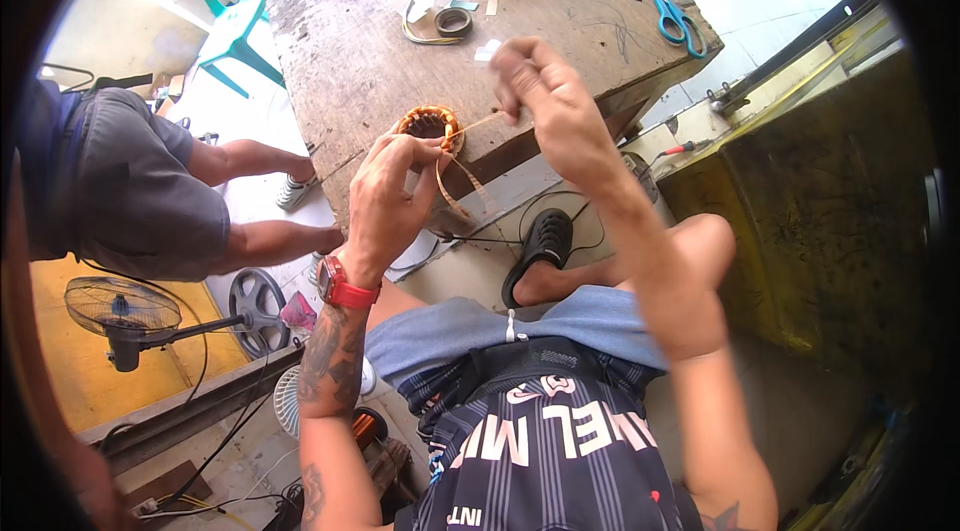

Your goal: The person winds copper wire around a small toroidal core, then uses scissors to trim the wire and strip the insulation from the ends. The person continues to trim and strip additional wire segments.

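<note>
lacing step — left hand [385,196] pinches the copper stator [428,124], right hand [540,96] closed on tan string [478,123]; next needs steady pull.

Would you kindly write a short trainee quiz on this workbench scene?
1. True or false: the left hand steadies the copper-wound stator at the edge of the wooden table.
2. What does the right hand pull taut? A) tan lacing strip B) tape roll C) blue-handled scissors
3. What is on the left wrist?
Key: 1 true; 2 A; 3 a red watch.
</note>
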A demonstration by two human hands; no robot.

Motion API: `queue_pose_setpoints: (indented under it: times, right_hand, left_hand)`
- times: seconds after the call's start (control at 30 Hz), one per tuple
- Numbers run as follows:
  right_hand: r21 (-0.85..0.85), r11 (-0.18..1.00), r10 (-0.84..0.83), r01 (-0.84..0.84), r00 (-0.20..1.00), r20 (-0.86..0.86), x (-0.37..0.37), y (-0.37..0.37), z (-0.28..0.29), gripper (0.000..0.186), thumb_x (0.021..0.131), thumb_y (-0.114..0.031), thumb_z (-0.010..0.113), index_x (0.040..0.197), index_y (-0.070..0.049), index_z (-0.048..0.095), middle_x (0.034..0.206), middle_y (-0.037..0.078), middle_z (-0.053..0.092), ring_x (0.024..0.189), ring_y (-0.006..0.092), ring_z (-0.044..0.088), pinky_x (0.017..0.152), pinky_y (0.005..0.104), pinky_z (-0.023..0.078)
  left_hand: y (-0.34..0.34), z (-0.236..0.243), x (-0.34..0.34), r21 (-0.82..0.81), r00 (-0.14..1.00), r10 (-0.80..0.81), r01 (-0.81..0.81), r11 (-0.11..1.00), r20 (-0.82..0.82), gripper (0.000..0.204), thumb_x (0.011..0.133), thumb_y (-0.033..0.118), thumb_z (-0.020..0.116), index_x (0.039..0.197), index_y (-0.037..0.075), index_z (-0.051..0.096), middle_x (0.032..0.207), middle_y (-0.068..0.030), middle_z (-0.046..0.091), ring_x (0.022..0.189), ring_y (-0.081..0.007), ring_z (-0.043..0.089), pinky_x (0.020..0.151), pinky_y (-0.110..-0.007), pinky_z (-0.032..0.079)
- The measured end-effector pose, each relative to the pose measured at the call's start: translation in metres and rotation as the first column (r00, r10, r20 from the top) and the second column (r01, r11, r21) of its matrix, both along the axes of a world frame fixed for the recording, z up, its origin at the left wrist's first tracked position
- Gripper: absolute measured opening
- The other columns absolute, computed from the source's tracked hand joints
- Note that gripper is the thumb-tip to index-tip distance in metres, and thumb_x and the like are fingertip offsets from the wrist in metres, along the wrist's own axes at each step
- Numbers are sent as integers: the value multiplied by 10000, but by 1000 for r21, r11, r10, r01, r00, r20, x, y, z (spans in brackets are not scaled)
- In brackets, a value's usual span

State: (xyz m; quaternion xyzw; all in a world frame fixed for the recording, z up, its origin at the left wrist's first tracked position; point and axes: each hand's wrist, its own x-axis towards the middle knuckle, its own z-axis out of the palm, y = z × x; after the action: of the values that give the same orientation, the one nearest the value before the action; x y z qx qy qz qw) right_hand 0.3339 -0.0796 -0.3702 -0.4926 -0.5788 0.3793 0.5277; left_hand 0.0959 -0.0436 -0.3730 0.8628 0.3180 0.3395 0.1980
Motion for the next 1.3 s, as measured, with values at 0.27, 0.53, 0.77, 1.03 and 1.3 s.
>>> queue_pose_setpoints:
  times: [0.27,0.53,0.77,1.03,1.3]
  right_hand:
    - [693,664,-494,-282,531,689,44,-67,141,254,965,-193,798,1105,-67,628,994,122,682,872,303,674,874,409,554]
    - [650,727,157,221,868,-471,28,-53,92,286,1069,-130,656,1343,-61,617,1145,103,771,1002,201,733,968,387,574]
    - [237,928,-348,287,895,279,-21,-54,5,102,872,-94,826,934,-31,777,852,80,738,841,187,677,745,330,567]
    - [111,965,-262,237,900,350,-29,-41,-22,131,898,-155,799,951,-39,773,875,67,740,856,234,676,790,363,565]
    - [476,873,-352,108,814,461,-44,3,-14,165,981,-182,750,1119,-93,743,1281,129,687,1186,314,605,1099,431,460]
  left_hand:
    - [20,32,-11,-12,968,-141,142,990,-207,233,912,148,834,1113,53,766,1131,-126,779,1064,-291,730,949,-420,564]
    - [-9,18,13,-180,992,104,-91,980,67,116,926,52,777,916,-2,676,991,-108,765,941,-239,700,865,-367,566]
    - [-10,9,11,79,994,95,-90,993,-58,108,948,60,737,996,12,652,1043,-129,747,1003,-323,705,1009,-457,537]
    - [-10,5,7,119,977,103,-81,990,-186,94,953,20,724,1021,6,661,1123,-138,749,1092,-346,709,1072,-482,524]
    - [-5,0,7,-18,992,82,-81,997,91,58,928,16,733,974,35,702,991,-100,800,1074,-336,717,1097,-475,516]
